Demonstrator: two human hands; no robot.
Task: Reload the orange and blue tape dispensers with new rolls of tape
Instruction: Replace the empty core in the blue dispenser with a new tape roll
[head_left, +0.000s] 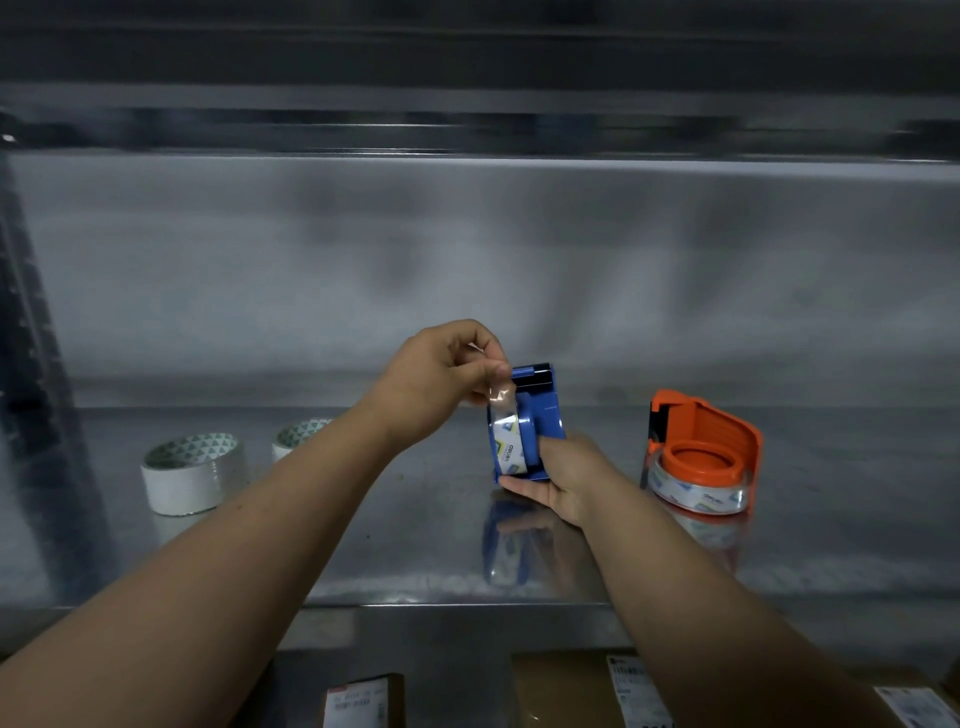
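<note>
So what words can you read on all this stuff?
"deli": printed sideways on the tape roll in the blue dispenser.
Roll in the orange dispenser: a logo, too blurred to read.
Labels on the cardboard boxes below: too small to read.
White rolls: a pattern, no words.

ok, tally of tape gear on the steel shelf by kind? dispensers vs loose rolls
Plastic tape dispensers: 2, the blue one in the grip of both hands, the orange one set down at the right; each has a clear roll in it.
Loose white tape rolls: 2, the near one and one partly hidden behind the left forearm.
Total: 4
</note>
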